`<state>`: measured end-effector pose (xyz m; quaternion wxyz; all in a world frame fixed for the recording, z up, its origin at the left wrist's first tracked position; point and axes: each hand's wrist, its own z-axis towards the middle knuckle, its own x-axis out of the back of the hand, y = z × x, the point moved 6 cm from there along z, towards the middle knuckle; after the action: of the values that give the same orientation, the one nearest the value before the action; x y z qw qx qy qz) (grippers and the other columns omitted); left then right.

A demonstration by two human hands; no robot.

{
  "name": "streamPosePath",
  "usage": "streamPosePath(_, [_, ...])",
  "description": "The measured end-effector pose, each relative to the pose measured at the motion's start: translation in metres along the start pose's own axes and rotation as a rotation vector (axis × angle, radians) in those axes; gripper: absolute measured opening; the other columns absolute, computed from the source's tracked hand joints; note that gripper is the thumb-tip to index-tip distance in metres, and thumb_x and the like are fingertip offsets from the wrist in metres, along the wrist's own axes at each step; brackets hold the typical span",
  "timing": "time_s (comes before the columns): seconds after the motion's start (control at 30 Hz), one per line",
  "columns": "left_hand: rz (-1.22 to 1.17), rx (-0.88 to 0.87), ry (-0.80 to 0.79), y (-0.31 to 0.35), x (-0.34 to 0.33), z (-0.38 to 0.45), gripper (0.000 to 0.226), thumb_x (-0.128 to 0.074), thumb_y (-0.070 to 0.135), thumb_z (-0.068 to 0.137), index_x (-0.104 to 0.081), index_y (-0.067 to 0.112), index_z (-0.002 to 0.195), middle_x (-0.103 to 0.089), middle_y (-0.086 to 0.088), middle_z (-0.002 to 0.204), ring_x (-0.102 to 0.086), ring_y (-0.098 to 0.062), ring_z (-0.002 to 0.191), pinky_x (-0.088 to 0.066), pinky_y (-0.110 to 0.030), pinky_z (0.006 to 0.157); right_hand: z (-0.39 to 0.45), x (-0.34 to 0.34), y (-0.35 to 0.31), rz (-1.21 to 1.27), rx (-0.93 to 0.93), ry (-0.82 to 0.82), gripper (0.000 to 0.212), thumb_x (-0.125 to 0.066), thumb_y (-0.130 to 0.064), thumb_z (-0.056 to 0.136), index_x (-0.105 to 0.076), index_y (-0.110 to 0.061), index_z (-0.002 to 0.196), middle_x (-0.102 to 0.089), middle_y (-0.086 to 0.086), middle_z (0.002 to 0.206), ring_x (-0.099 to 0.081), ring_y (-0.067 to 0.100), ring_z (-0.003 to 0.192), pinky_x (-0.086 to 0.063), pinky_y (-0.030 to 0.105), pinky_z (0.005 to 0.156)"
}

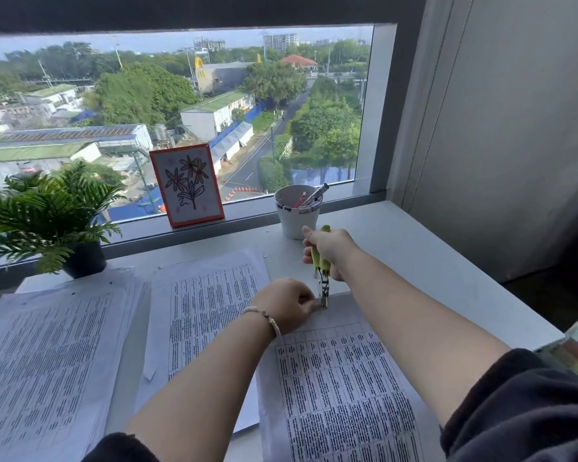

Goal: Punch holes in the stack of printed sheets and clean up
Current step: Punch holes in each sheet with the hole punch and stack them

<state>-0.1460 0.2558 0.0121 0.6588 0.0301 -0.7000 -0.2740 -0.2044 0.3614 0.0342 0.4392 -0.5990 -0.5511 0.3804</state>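
i see my right hand (327, 248) wrapped around the yellow-green handles of the hole punch (322, 271), its metal nose set on the far edge of the nearest printed sheet (344, 388), which lies at the right of the white surface (431, 261). my left hand (286, 303) has its fingers curled, pinching that same far edge just beside the punch nose; a beaded bracelet (267, 316) sits on that wrist. my two forearms cross over the sheet and hide part of its print.

a middle stack of sheets (204, 311) lies just left of my left arm, and a further stack (54, 355) at the far left shows small punched holes near its far edge. tiny white paper bits (266, 256) dot the surface near the middle stack. a white cup of pens (297, 211) stands just beyond my right hand, close to the punch handles. a framed flower drawing (187, 185) leans on the window sill, and a potted fern (47, 215) stands at the left, touching the far-left stack's corner.
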Motion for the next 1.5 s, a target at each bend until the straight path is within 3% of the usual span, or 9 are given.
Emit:
streamPosePath(0.13, [-0.008, -0.01, -0.005, 0.004, -0.002, -0.001, 0.032, -0.058, 0.046, 0.088, -0.073, 0.018, 0.089, -0.071, 0.001, 0.087, -0.064, -0.017, 0.081, -0.055, -0.032, 0.074, 0.002, 0.0, 0.001, -0.053, -0.01, -0.021, 0.021, -0.06, -0.023, 0.093, -0.056, -0.005, 0.085, -0.053, 0.008, 0.07, -0.055, 0.022, 0.059, -0.052, 0.029, 0.062])
streamPosePath(0.23, [-0.013, 0.008, -0.017, 0.001, -0.004, -0.001, 0.029, -0.058, 0.043, 0.088, -0.073, 0.017, 0.091, -0.072, -0.001, 0.09, -0.065, -0.019, 0.084, -0.055, -0.035, 0.078, -0.001, -0.001, 0.007, -0.161, -0.076, -0.094, 0.021, -0.06, -0.027, 0.092, -0.06, -0.009, 0.082, -0.057, 0.01, 0.08, -0.062, 0.026, 0.078, -0.051, 0.045, 0.092])
streamPosePath(0.3, [-0.041, 0.02, -0.015, -0.002, -0.004, -0.002, 0.03, -0.058, 0.042, 0.088, -0.073, 0.016, 0.09, -0.072, -0.002, 0.09, -0.066, -0.02, 0.084, -0.055, -0.036, 0.079, -0.004, -0.001, 0.01, -0.204, -0.104, -0.134, 0.018, -0.06, -0.025, 0.092, -0.061, -0.009, 0.086, -0.058, 0.01, 0.082, -0.062, 0.026, 0.085, -0.046, 0.049, 0.098])
streamPosePath(0.43, [-0.028, -0.003, -0.018, 0.002, -0.005, -0.004, 0.029, -0.056, 0.039, 0.089, -0.073, 0.015, 0.092, -0.073, -0.003, 0.091, -0.066, -0.02, 0.085, -0.054, -0.037, 0.08, -0.009, -0.004, 0.009, -0.145, -0.084, -0.184, 0.018, -0.059, -0.017, 0.093, -0.06, -0.003, 0.104, -0.056, 0.011, 0.084, -0.06, 0.022, 0.076, -0.051, 0.038, 0.074])
streamPosePath(0.57, [-0.068, -0.001, -0.018, 0.0, -0.003, -0.003, 0.03, -0.058, 0.042, 0.089, -0.073, 0.016, 0.095, -0.073, -0.002, 0.095, -0.066, -0.019, 0.088, -0.055, -0.036, 0.082, -0.01, 0.007, -0.002, -0.105, 0.018, -0.081, 0.024, -0.059, -0.027, 0.094, -0.06, -0.005, 0.085, -0.059, 0.011, 0.078, -0.061, 0.022, 0.07, -0.053, 0.035, 0.061])
streamPosePath(0.67, [-0.102, -0.012, -0.009, -0.002, 0.0, -0.005, 0.031, -0.061, 0.042, 0.088, -0.073, 0.015, 0.098, -0.073, -0.002, 0.099, -0.066, -0.018, 0.091, -0.054, -0.035, 0.085, -0.009, 0.022, -0.008, -0.082, 0.109, 0.034, 0.026, -0.066, -0.027, 0.089, -0.059, -0.003, 0.085, -0.062, 0.014, 0.075, -0.062, 0.022, 0.058, -0.052, 0.031, 0.055])
streamPosePath(1.0, [-0.181, -0.024, 0.026, -0.01, 0.007, -0.008, 0.026, -0.066, 0.036, 0.086, -0.074, 0.013, 0.095, -0.074, -0.003, 0.094, -0.067, -0.017, 0.088, -0.054, -0.035, 0.085, -0.006, 0.037, 0.0, -0.042, 0.077, 0.034, 0.022, -0.067, -0.021, 0.089, -0.051, -0.01, 0.078, -0.052, 0.007, 0.069, -0.049, 0.016, 0.055, -0.042, 0.026, 0.051])
streamPosePath(1.27, [-0.23, 0.02, 0.009, -0.018, 0.006, -0.009, 0.026, -0.068, 0.035, 0.085, -0.074, 0.012, 0.095, -0.073, -0.002, 0.09, -0.064, -0.011, 0.082, -0.052, -0.024, 0.08, 0.0, 0.04, 0.0, -0.054, 0.144, 0.121, 0.026, -0.068, -0.021, 0.088, -0.049, -0.011, 0.073, -0.048, 0.006, 0.064, -0.045, 0.016, 0.05, -0.038, 0.028, 0.047])
streamPosePath(1.5, [-0.234, 0.06, -0.035, -0.023, 0.001, -0.008, 0.024, -0.069, 0.035, 0.084, -0.073, 0.013, 0.093, -0.073, -0.002, 0.09, -0.067, -0.014, 0.086, -0.053, -0.028, 0.084, 0.005, 0.041, 0.002, -0.06, 0.158, 0.2, 0.031, -0.068, -0.024, 0.087, -0.042, -0.016, 0.072, -0.046, 0.006, 0.061, -0.04, 0.018, 0.045, -0.035, 0.023, 0.043])
